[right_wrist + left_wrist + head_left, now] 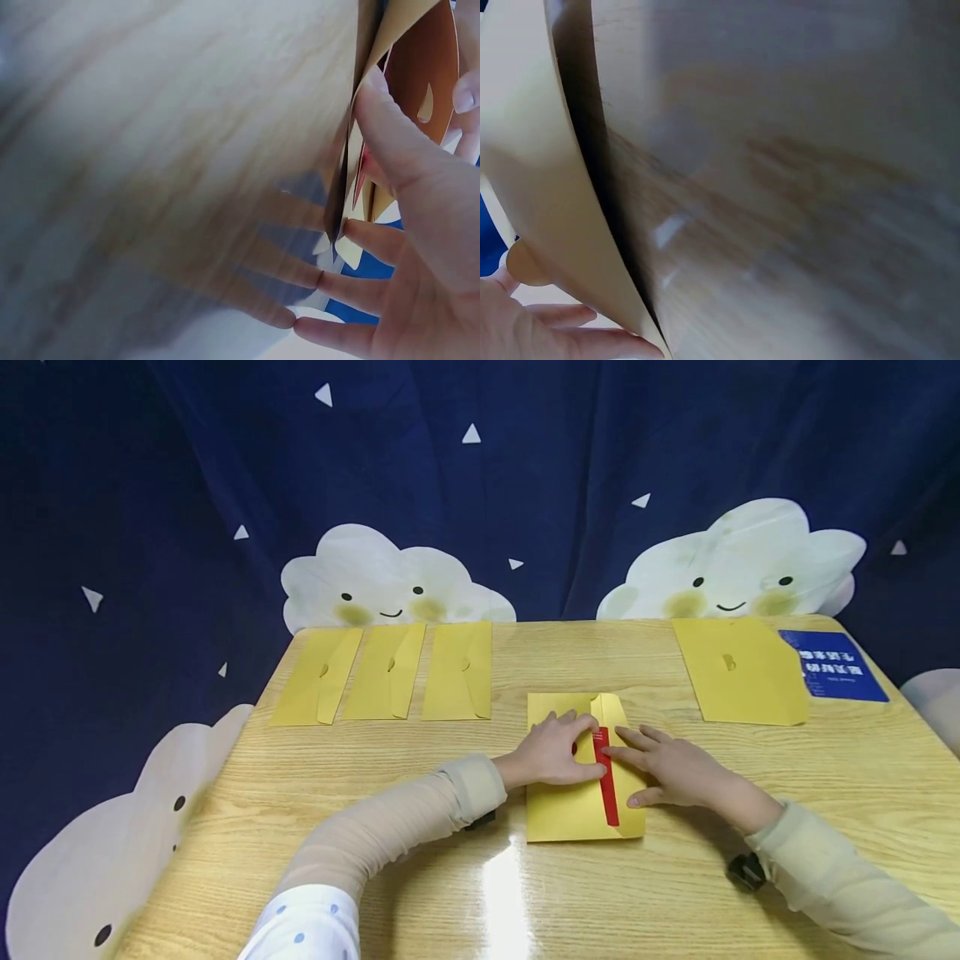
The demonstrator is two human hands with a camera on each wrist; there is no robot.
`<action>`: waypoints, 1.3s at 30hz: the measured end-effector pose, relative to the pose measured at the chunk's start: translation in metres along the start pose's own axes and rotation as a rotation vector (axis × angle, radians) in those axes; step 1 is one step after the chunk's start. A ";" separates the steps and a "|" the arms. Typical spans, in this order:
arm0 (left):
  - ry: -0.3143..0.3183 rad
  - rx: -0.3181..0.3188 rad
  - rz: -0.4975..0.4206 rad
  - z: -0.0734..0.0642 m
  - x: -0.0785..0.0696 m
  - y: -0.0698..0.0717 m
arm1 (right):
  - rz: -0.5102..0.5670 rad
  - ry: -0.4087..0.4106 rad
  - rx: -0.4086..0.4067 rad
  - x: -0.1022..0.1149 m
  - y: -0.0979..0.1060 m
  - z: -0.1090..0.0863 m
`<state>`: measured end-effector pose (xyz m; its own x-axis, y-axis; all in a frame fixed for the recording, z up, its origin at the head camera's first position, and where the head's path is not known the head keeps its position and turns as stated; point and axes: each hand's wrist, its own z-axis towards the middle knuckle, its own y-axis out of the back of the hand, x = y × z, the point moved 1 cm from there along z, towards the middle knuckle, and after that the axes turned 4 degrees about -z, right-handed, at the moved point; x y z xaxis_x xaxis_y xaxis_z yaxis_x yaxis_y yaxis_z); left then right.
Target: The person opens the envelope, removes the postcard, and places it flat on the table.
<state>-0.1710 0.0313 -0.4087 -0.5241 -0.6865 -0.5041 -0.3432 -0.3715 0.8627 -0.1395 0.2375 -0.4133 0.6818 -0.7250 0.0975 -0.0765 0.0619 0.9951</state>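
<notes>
A yellow paper envelope (555, 818) lies at mid-table with its flap folded out to the right. From its mouth a strip of a red card (609, 793) shows. My left hand (555, 752) arches over the envelope's body, thumb and fingertips spread along the mouth beside the card. Reaching in from the right, my right hand (678, 768) has loosely extended fingers over the flap, one fingertip at the red card. Its thumb lies on the flap (349, 180) in the right wrist view. There the pocket panel (420, 45) bulges, with a notch cut in it.
Three yellow envelopes (456, 672) lie in a row at the back left. At the back right another yellow envelope (742, 685) overlaps a blue printed card (847, 664). Behind the wooden table (420, 877) hangs a dark blue curtain (540, 485) with cloud prints.
</notes>
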 end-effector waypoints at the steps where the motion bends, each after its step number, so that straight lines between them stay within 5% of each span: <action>1: -0.001 -0.004 0.001 0.000 0.000 0.000 | 0.009 -0.001 -0.002 -0.001 0.000 0.000; 10: 0.003 0.005 0.032 0.001 0.000 -0.001 | 0.050 -0.089 -0.019 0.003 -0.004 0.003; 18: 0.003 0.008 0.047 0.002 -0.002 -0.002 | 0.055 -0.228 0.058 0.014 -0.001 0.007; 25: 0.023 0.019 0.051 0.004 -0.002 -0.005 | 0.005 -0.229 0.103 0.015 0.003 0.007; 39: 0.014 0.028 0.069 0.005 0.000 -0.007 | 0.069 -0.123 0.018 -0.004 0.004 -0.002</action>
<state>-0.1722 0.0375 -0.4151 -0.5363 -0.7186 -0.4427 -0.3288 -0.3052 0.8937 -0.1409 0.2425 -0.4093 0.5803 -0.7981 0.1623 -0.1343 0.1028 0.9856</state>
